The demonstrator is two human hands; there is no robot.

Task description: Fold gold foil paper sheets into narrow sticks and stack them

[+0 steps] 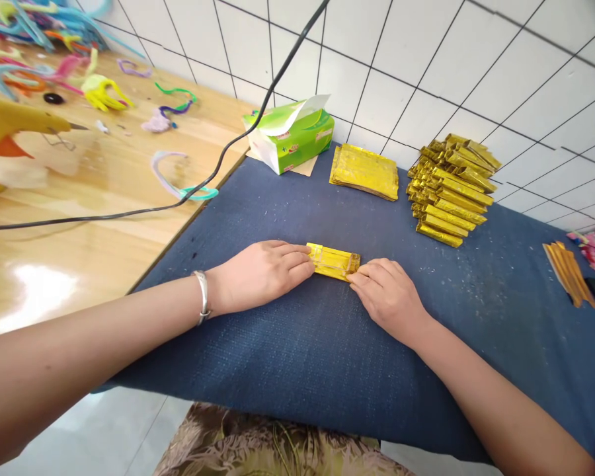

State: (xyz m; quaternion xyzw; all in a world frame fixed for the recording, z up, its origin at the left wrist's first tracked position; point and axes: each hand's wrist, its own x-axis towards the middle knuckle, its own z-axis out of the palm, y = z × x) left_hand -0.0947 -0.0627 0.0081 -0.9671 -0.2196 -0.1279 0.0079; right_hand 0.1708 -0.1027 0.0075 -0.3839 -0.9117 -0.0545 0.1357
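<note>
A small strip of folded gold foil paper (333,262) lies flat on the dark blue cloth (287,350) in front of me. Its upper side shows creases and folded-over edges. At its left end, my left hand (265,274) has its fingers together and pressed on the paper; the thumb is hidden. My right hand (389,294) pinches the lower right corner between thumb and fingertips. A silver bangle (203,297) circles my left wrist.
Behind the hands lie flat gold sheets (364,172) and a pile of folded gold paper strips (451,192). A green tissue pack (292,139) stands near the tiled wall. A black cable (223,155) crosses the left side, near a yellow glue gun (20,132) and pipe cleaners (24,33).
</note>
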